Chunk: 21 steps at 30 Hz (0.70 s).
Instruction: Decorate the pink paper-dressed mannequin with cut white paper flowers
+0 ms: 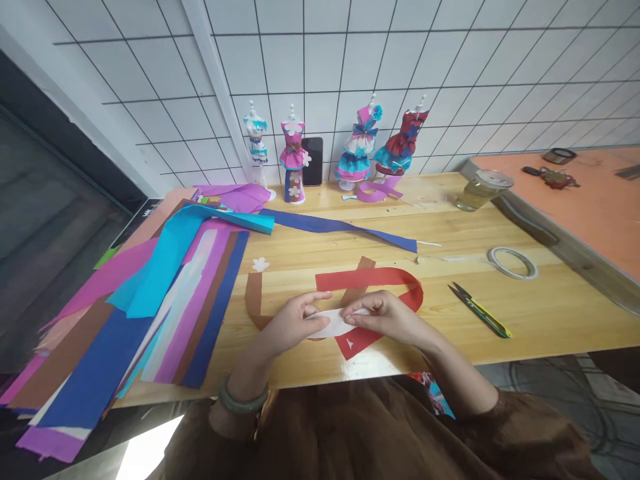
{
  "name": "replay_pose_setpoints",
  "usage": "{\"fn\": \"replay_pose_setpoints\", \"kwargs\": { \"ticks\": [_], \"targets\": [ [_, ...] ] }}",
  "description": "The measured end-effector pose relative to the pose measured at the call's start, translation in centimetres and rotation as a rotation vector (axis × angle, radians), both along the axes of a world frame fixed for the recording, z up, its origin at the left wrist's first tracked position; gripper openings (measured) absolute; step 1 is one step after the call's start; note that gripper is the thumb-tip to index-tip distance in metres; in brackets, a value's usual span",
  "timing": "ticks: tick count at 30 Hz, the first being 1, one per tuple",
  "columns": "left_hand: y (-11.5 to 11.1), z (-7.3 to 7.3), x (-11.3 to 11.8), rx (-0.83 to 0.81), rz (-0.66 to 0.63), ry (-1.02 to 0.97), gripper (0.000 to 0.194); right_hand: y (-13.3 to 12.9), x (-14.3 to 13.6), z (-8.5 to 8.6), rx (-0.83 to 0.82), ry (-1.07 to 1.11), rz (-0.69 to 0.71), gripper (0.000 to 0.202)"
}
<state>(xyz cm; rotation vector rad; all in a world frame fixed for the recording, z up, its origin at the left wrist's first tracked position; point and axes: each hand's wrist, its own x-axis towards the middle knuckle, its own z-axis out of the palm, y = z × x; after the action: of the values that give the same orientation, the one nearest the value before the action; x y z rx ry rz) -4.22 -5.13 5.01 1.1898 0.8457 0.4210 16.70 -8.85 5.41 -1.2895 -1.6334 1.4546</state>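
Between my hands, near the front edge of the wooden table, is a short white strip (330, 324). My left hand (295, 323) has its thumb on the strip's left end, with the index finger stretched out above it. The fingers of my right hand (381, 316) pinch the strip's right part. Under and behind the right hand lies a looped red strip (367, 277), with a small white scrap on its lower end. A brown strip (254, 293) runs beneath my left hand, and a white flower cutout (261, 265) lies behind it.
Coloured strips (200, 313) cover the table's left side. Yellow-green snips (480, 311) and a tape roll (513, 263) lie at the right. A cup (483, 190) stands behind them. Along the tiled wall are several small dressed mannequins (294, 157) and a phone (313, 161).
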Motion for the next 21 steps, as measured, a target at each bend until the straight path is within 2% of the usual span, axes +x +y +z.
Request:
{"fn": "replay_pose_setpoints", "kwargs": {
  "ticks": [5, 11, 17, 21],
  "targets": [
    [-0.1, 0.3, -0.1, 0.022, -0.005, 0.012, 0.06, -0.1, 0.2, -0.4, 0.007, 0.063, -0.114, 0.021],
    [0.0, 0.1, -0.2, 0.028, -0.027, 0.013, 0.059, -1.2, 2.4, -0.5, -0.007, 0.066, -0.261, 0.022],
    [0.0, -0.7, 0.3, 0.106, -0.104, 0.025, 0.053, -2.5, 3.3, 0.0, -0.036, 0.007, -0.285, 0.027],
    [0.0, -0.7, 0.4, 0.119, -0.123, 0.038, 0.052, -3.4, 4.4, 0.3, -0.032, -0.025, -0.387, 0.029]
  ]
}}
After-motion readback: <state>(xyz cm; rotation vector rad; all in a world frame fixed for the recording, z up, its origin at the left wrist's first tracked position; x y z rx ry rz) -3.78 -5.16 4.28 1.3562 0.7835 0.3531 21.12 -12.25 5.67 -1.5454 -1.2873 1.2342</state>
